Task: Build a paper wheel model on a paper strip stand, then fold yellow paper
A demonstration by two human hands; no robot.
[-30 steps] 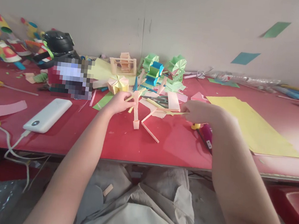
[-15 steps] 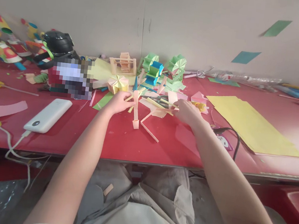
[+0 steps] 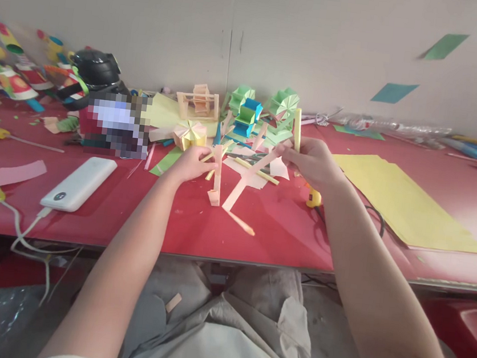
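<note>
My left hand (image 3: 192, 163) has its fingers closed on a peach paper strip (image 3: 217, 171), which hangs with a small folded end near the table. Its fingertips also lie close to thin yellow sticks (image 3: 210, 173). My right hand (image 3: 311, 161) pinches a longer peach strip (image 3: 250, 176), bent so that its far end lies toward me. A yellow paper stick (image 3: 297, 129) stands upright from the same hand. Between the hands lie paper scraps, another yellow stick (image 3: 260, 172) and a dark tool, mostly covered. A yellow-and-black tool (image 3: 314, 197) with a cord is half hidden under my right wrist.
Behind are a peach paper wheel in a frame (image 3: 199, 102), green paper wheels (image 3: 284, 104) and a blue-green one (image 3: 246, 117). Yellow sheets (image 3: 412, 204) lie right. A white power bank (image 3: 78, 184) with cables and a black-lidded bottle (image 3: 94, 68) stand left.
My right hand has risen and turned, lifting the yellow stick upright and twisting the bent peach strip flat side toward me. The corded yellow tool shows more. My left hand has barely moved.
</note>
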